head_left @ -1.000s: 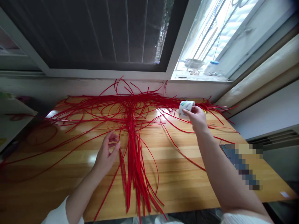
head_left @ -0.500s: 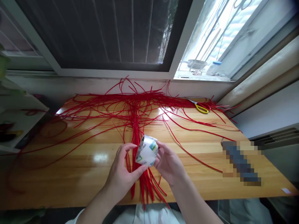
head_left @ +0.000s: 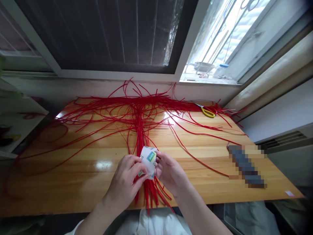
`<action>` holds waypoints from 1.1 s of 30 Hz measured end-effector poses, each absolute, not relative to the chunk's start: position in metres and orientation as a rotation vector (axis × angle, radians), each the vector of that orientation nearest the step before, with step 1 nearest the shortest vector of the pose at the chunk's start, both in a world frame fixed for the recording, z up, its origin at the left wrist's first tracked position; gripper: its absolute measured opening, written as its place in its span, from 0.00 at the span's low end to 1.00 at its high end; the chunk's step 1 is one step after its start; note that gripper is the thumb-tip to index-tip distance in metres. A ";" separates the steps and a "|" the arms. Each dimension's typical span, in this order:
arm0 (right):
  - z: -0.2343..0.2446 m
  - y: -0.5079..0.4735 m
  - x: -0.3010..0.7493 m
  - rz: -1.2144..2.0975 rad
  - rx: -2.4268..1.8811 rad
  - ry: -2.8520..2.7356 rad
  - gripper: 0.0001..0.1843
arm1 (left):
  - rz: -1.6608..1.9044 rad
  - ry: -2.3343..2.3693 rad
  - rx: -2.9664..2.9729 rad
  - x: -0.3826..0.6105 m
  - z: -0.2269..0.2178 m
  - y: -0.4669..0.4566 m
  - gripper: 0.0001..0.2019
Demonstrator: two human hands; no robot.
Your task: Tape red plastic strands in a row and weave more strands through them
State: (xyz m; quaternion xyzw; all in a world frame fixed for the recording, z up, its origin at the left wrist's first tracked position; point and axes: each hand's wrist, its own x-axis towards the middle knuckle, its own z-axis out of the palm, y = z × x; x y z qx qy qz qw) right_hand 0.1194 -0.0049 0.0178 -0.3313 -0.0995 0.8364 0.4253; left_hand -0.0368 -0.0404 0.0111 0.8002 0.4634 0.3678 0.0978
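Note:
Between my hands is a roll of clear tape, its white printed core showing through, held just above the bundle of red cords. My right hand grips the roll's right edge between thumb and fingers. On the left side, my left hand has its thumb and fingertips drawn together at the tape's surface; whether a tape end is pinched there is too small to see. Below the roll, the cords' loose ends fan out to the table's front edge.
Many red cords spread across the back of the wooden table. Scissors with yellow and red handles lie among them at the back right. A blurred-out dark object rests on the right. A window rises behind the table.
The roll has been turned, so its open hole no longer faces the left. My left fingers have moved from spanning its rim to closing together at its lower left side.

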 end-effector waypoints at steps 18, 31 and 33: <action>0.003 -0.039 0.109 1.283 -1.047 -1.642 0.44 | 1.354 1.352 2.451 -0.056 0.005 -0.026 0.09; 0.015 -0.005 0.122 0.810 -1.367 -1.904 0.31 | 1.540 1.429 2.414 -0.046 0.014 -0.031 0.09; 0.019 -0.002 0.127 0.706 -1.305 -1.916 0.26 | 1.579 1.448 2.362 -0.045 0.017 -0.030 0.09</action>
